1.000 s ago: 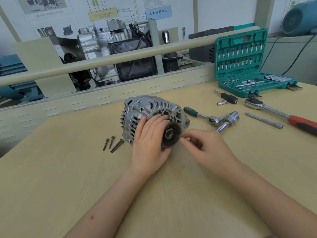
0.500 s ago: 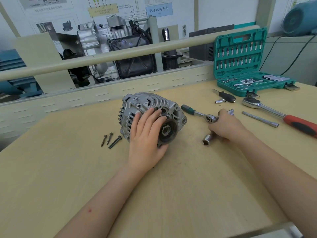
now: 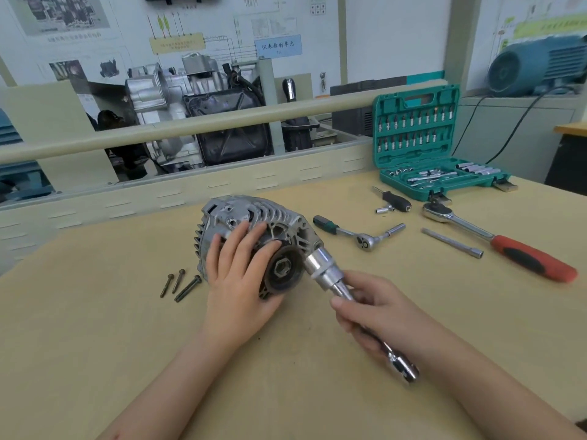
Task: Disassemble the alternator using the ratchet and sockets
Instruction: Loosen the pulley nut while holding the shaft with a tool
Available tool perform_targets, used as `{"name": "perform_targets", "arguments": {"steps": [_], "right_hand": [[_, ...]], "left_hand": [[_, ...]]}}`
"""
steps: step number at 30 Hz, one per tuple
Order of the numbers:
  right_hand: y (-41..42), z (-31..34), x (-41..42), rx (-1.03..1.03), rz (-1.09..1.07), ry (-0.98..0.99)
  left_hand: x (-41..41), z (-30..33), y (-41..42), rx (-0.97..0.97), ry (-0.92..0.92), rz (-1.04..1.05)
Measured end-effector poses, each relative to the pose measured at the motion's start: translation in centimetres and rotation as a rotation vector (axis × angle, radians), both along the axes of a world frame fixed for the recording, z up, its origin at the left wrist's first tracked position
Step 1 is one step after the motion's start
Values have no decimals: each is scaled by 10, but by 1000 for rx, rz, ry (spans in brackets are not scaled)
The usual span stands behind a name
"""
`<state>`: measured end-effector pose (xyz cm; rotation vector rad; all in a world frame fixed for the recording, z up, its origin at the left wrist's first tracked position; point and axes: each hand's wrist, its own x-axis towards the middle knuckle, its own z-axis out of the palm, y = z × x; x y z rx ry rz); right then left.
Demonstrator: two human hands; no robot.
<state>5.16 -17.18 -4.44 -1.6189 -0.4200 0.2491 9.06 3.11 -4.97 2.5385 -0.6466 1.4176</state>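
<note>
A: Where is the alternator [image 3: 254,236]?

B: On the wooden table [image 3: 95,328], near the middle, lying on its side with the black pulley [image 3: 282,271] facing the person. A hex nut sits in the pulley's centre.

A: And the left hand [image 3: 236,281]?

B: It rests flat on the alternator housing, fingers straight and spread over the ribbed casing, thumb lying along the pulley's rim. It presses rather than clenches.

A: The right hand [image 3: 378,315]?

B: Its fingers are curled round the shaft of a socket tool [image 3: 343,289]. The large silver socket [image 3: 319,265] at the tool's front end sits just beside the pulley's right edge, tilted toward it. I cannot tell whether they touch. The tool's other end [image 3: 401,366] sticks out below the hand.

A: What else lies about?

B: 3 dark bolts [image 3: 181,284] lie on the table left of the alternator, close together. To the right, a small green-handled ratchet [image 3: 359,235] lies with a socket fitted. Farther right lie a thin extension bar [image 3: 451,242] and a big ratchet with a red and black grip [image 3: 498,242]. A short black-handled driver [image 3: 394,200] sits near the open green socket case [image 3: 422,144], whose lid stands upright with rows of bits.

A: Behind the table?

B: A beige rail [image 3: 190,125], and beyond it a grey engine assembly [image 3: 178,100].
</note>
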Motion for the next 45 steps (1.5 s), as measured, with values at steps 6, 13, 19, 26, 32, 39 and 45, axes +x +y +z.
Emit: {"name": "perform_targets", "arguments": {"steps": [6,13,19,26,32,39,45], "right_hand": [[15,6,-6,-117,51,111],[28,25,-1,-234,9,149],[35,43,5,-465,13,120],[45,73,3,-821,13,6],[62,78,2,-1264,-42,-305],[54,65,10,-893,-39,-95],[45,59,22,-217,41,469]], "left_hand": [[-3,0,-3,-3,32,15],[1,-1,0,-2,-12,-13],[3,-5,0,21,-51,-14],[6,-7,1,14,-68,5],[8,-9,2,-20,-93,-26],[-14,2,-4,2,208,-110],[-18,52,23,-582,463,-140]]}}
